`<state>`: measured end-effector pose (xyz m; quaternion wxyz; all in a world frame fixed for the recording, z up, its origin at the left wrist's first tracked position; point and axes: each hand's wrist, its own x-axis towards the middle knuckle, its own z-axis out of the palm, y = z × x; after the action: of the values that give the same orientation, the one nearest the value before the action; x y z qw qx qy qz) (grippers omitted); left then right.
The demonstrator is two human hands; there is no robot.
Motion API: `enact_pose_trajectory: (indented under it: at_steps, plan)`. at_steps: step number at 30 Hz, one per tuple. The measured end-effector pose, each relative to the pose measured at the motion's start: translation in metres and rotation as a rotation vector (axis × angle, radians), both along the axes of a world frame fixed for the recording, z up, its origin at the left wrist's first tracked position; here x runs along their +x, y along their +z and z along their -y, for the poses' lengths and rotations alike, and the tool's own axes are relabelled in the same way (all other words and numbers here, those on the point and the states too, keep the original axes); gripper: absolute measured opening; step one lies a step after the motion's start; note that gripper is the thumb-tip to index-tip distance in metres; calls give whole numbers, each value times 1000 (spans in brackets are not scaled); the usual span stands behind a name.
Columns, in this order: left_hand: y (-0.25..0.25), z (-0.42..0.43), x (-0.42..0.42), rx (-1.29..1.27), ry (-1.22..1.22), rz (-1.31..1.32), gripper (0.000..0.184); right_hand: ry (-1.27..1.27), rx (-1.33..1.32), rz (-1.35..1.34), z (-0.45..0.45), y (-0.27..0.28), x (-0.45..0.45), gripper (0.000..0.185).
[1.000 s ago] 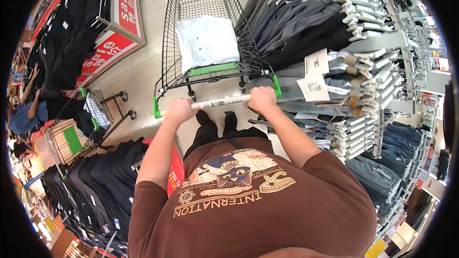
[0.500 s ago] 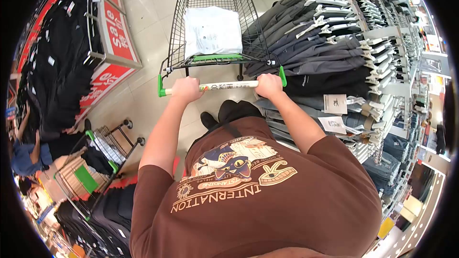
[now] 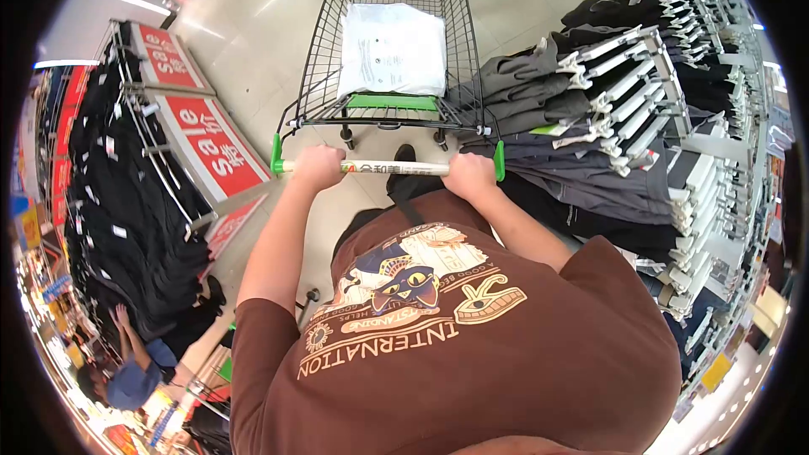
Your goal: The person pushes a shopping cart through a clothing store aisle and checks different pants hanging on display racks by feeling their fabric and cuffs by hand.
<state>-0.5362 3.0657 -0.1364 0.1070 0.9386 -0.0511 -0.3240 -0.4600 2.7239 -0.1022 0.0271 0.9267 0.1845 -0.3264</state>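
Note:
Both of my hands grip the white handlebar (image 3: 394, 168) of a shopping cart (image 3: 303, 76). My left hand (image 3: 320, 167) is wrapped round the bar near its left green end. Near the right green end, my right hand (image 3: 468, 173) is closed on the same bar. Inside the black wire basket lies a white plastic-wrapped package (image 3: 393, 50) with small dark print. A green panel (image 3: 393, 103) sits at the cart's near edge, just below the package.
Racks of dark trousers (image 3: 590, 177) on white hangers stand close on the right. Black garments (image 3: 126, 194) hang on the left behind red sale signs (image 3: 212, 143). A person in blue (image 3: 135, 383) reaches toward them at lower left, near another cart (image 3: 211, 392). Tiled floor (image 3: 261, 42) lies ahead.
The cart and I have moved forward along the aisle, so racks and signs have shifted back. The other cart has slid mostly behind my left arm. Both hands keep their hold.

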Motion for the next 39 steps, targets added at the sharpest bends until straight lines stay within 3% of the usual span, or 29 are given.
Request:
enact_pose_trajectory:
  at_steps: [7, 18, 25, 34, 39]
  plan:
    - [-10, -72, 98, 13, -132, 34, 25, -90, 19, -103, -61, 2, 53, 39]
    - [-17, -132, 284, 5, -307, 77, 28, -390, -50, 131, -136, -8, 152, 28]
    - [-3, -134, 417, 16, -375, 70, 34, -498, -78, 108, -150, 1, 255, 28]
    - [24, -109, 581, 70, -417, 105, 35, -644, -3, 298, -137, -2, 396, 23]
    - [20, -91, 694, 75, -476, 222, 31, -687, 38, 224, -116, 16, 500, 21]
